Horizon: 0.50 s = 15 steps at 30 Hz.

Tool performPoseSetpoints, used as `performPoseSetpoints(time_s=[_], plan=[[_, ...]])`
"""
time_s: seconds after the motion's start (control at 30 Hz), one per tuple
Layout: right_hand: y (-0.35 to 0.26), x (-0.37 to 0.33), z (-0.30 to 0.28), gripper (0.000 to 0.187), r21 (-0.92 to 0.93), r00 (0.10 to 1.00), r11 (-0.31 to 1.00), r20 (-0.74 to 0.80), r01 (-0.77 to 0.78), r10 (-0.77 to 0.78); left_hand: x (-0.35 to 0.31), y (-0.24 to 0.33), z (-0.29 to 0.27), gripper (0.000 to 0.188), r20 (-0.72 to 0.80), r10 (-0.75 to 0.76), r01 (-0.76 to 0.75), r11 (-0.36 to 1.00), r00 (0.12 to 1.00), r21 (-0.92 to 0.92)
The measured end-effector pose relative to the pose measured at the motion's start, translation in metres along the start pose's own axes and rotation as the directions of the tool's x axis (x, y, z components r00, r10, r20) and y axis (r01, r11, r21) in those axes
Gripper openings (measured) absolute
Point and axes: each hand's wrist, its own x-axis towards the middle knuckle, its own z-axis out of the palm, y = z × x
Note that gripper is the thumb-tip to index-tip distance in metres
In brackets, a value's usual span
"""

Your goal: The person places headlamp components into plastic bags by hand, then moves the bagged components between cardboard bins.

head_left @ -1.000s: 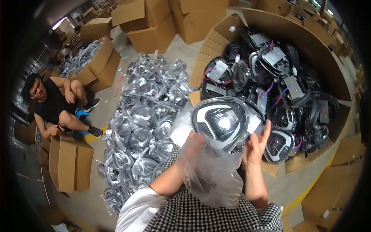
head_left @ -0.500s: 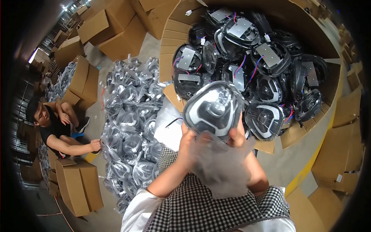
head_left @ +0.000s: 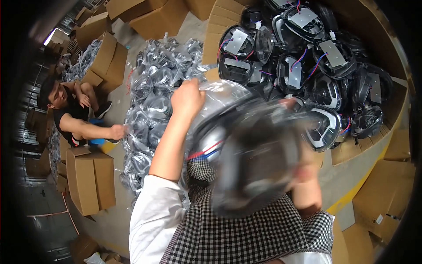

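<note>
A black headlamp unit (head_left: pixel 250 163) with red and blue wires hangs blurred in front of my chest, inside a clear plastic bag (head_left: pixel 220 94). My left hand (head_left: pixel 188 100) is raised and pinches the bag's top edge. My right hand (head_left: pixel 303 169) is low at the right, mostly hidden behind the lamp, and holds the lamp or the bag from that side.
A large cardboard bin (head_left: pixel 365 145) at the upper right holds several bare black headlamps. A pile of bagged lamps (head_left: pixel 149 97) lies on the floor at the left. A person (head_left: pixel 70 114) sits beside it, a hand on the pile. Cardboard boxes (head_left: pixel 90 180) stand around.
The lamp has dropped from upright in front of me into the bag, turned back side toward me. My left hand has gone up with the bag's edge. The seated person reaches to the pile.
</note>
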Motion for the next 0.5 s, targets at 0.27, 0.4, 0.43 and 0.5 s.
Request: performPoseSetpoints(time_s=[0.27,0.4,0.43,0.5], plan=[[0.067,0.076,-0.003,0.070,0.180,0.831,0.884,-0.301,-0.432,0.468,-0.053,-0.009,-0.062,0.026,0.065,0.128,-0.105,0.953,0.990,-0.285],[0.062,0.089,-0.005,0.068,0.427,0.812,0.849,-0.345,-0.312,0.472,-0.119,-0.019,-0.037,0.023,0.214,0.038,0.020,0.964,0.976,-0.264],[0.058,0.090,-0.007,0.070,0.389,0.812,0.864,-0.358,-0.319,0.461,-0.126,-0.022,-0.030,0.021,0.331,0.065,0.084,0.904,0.942,-0.418],[0.033,0.088,0.001,0.071,0.165,0.819,0.909,-0.393,-0.383,0.417,-0.136,-0.026,-0.025,0.019,0.270,-0.020,0.241,0.512,0.963,-0.824]])
